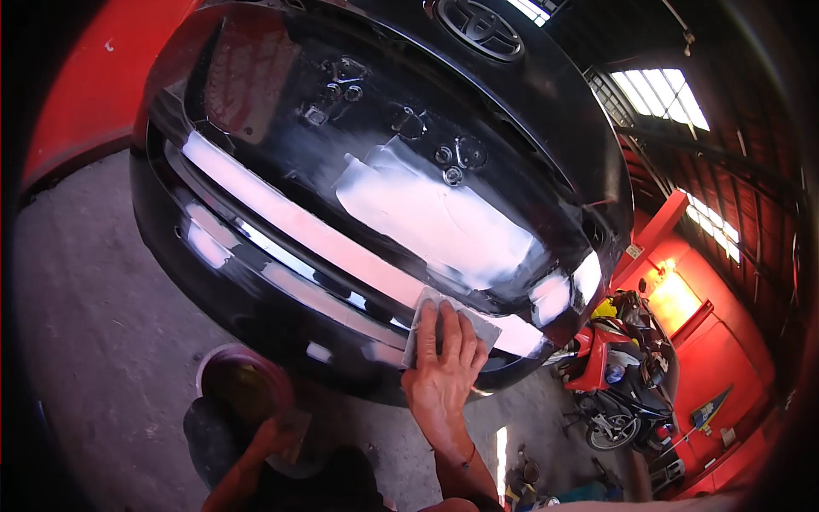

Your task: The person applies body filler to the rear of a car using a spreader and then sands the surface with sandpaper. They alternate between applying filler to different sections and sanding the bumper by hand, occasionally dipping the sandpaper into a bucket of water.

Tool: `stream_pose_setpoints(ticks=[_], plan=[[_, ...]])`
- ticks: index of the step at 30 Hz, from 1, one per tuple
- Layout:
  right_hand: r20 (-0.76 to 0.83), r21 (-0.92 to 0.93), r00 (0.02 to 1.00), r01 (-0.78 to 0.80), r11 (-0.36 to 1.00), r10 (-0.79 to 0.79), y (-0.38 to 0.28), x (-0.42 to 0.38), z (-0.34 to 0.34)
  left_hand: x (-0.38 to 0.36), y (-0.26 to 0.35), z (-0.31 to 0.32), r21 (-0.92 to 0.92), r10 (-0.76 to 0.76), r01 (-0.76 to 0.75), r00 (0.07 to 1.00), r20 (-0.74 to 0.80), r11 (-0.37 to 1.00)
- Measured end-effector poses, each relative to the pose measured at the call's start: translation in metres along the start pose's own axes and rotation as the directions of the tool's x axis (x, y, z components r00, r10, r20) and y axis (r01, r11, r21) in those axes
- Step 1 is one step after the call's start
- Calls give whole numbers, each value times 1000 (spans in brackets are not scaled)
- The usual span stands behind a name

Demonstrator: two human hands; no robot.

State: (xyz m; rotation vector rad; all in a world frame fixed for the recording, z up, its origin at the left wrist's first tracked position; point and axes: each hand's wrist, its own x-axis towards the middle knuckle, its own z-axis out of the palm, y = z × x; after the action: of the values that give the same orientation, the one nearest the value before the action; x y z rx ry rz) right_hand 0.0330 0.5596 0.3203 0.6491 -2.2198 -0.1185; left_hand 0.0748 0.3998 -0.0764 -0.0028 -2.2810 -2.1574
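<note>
My right hand (445, 363) presses a grey sheet of sandpaper (486, 331) flat against the white-pink patched edge of a black car bumper (337, 377). Its fingers lie stretched over the sheet, which sticks out on both sides. Down at the lower left, my left hand (271, 439) is closed beside a bucket (205, 375) with a pinkish rim. A dim flat piece shows at its fingers, too dark to name. Above the bumper, the black trunk lid carries a large white-pink patch (435, 218).
A red motorcycle (593, 363) stands at the right before a red wall (734, 341). Assorted items lie on the floor near the lower right. A red panel (94, 85) rises at the left, above the grey concrete floor (85, 282).
</note>
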Motion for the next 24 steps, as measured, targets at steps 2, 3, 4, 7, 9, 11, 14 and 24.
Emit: stream_pose_setpoints(ticks=[2,3,4,7,9,11,14,24], plan=[[-13,-22,1000,5,1000,-5,-4,-11,5,-2,2,-2,-48,-2,3,1000,20,999],[-35,-45,999,14,999,-16,-6,-17,7,1,4,-3,-34,-27,29,999,40,999],[-38,-49,999,15,999,-17,-6,-24,8,3,6,-3,-20,-52,53,997,60,998],[58,-26,998,11,1000,-9,-10,-35,5,3,4,-5,-111,47,-41,998,46,993],[-9,-64,1000,16,998,-16,-16,-32,-9,1,11,-6,-91,34,-30,998,46,995],[-38,-54,999,8,999,-10,-17,-23,-13,-2,5,-7,-65,8,-5,999,48,998],[-45,-85,999,-2,996,-2,-16,-2,-19,7,-25,0,-8,-6,6,1000,-3,1000],[-72,-43,997,37,998,-40,-8,-14,15,-1,11,-5,-28,38,-37,999,18,999]])
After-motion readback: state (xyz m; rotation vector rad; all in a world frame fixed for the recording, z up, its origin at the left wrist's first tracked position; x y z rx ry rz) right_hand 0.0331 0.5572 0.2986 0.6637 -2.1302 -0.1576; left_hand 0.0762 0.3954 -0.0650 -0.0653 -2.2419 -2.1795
